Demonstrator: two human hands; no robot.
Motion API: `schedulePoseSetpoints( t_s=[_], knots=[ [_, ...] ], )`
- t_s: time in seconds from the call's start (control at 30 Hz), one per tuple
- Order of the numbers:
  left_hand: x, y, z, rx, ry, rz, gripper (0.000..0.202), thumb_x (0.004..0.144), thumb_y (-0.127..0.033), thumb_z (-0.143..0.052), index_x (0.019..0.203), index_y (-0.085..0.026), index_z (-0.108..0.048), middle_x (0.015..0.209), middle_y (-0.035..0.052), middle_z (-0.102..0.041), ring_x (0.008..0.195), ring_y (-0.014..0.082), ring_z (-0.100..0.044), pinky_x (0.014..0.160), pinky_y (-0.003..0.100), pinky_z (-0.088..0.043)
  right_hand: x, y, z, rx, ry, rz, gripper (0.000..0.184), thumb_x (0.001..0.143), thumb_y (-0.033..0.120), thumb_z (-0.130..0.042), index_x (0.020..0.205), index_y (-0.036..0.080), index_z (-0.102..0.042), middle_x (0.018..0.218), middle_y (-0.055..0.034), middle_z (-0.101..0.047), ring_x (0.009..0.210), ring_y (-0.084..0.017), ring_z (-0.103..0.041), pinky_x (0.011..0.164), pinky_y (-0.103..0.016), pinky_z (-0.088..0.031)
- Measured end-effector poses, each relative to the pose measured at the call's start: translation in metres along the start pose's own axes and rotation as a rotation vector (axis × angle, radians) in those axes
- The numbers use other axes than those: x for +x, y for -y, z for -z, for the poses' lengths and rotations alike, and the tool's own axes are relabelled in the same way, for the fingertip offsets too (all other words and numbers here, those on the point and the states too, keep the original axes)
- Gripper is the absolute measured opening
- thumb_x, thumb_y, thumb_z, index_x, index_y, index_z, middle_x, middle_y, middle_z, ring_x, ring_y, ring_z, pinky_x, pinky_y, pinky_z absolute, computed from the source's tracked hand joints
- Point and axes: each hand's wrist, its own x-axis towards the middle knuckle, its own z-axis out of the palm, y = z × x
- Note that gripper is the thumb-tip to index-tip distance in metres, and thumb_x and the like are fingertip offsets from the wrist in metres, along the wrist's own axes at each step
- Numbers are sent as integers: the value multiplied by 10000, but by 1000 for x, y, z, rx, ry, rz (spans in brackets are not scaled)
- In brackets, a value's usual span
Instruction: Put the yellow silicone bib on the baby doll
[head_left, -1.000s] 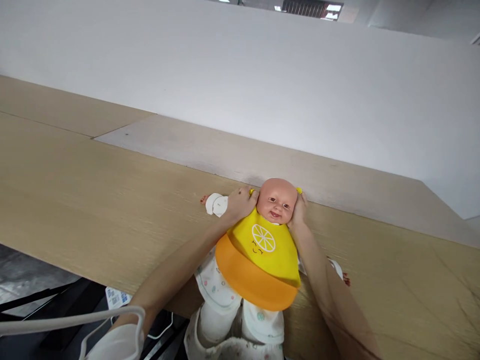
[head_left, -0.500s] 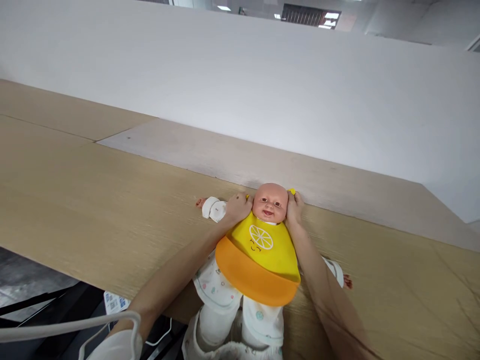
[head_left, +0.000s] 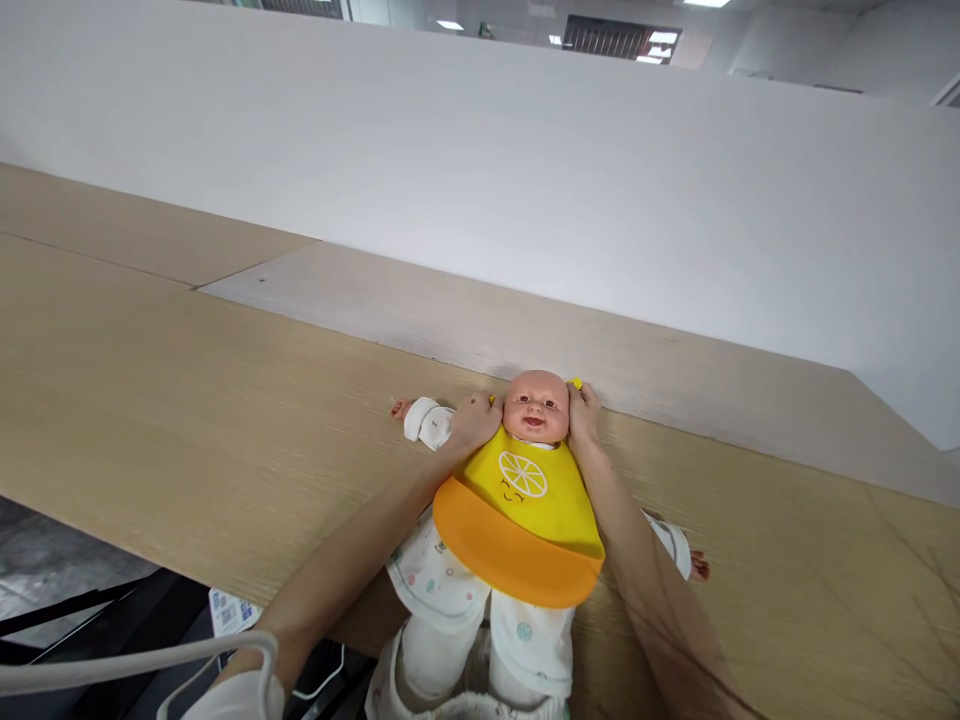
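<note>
A baby doll in white patterned clothes lies on its back on the wooden table, legs hanging over the near edge. A yellow and orange silicone bib with a lemon print covers its chest. My left hand is closed on the bib's neck strap at the left side of the doll's head. At the right side of the head my right hand grips the other strap end, whose yellow tip pokes out above the fingers.
A white partition wall rises behind the table's far edge. Below the near edge at the left are black furniture parts, a white curved strap and a printed label.
Both hands and the doll's head have shifted slightly left and settled lower; the strap ends are drawn closer behind the head. The camera tilted a little.
</note>
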Motion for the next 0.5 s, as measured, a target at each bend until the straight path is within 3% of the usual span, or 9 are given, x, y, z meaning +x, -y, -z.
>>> schedulePoseSetpoints(
  t_s=[0.27, 0.4, 0.5],
  knots=[
    [5, 5, 2, -102, 14, -32, 243, 871, -310, -407, 815, -177, -604, 1014, 150, -676, 1029, 302, -602, 842, 381, -427, 6, -7, 7, -98, -42, 34, 239, 670, 400, -534, 612, 212, -399, 567, 74, -385, 575, -92, -362, 540, -233, -309],
    [11, 11, 13, -185, 69, -117, 258, 812, -315, -479, 583, -199, -499, 654, 58, -583, 689, 228, -582, 629, 313, -397, 16, -11, 21, -163, -105, 4, 187, 698, 379, -506, 639, 206, -466, 570, 62, -428, 539, -98, -369, 511, -247, -299],
    [17, 18, 20, -292, 116, -191, 250, 761, -303, -533, 545, -202, -458, 548, -8, -467, 527, 154, -464, 512, 275, -299, 25, -9, 36, -226, -148, -5, 181, 692, 353, -540, 611, 203, -482, 540, 57, -424, 521, -101, -356, 498, -259, -272]
  ],
)
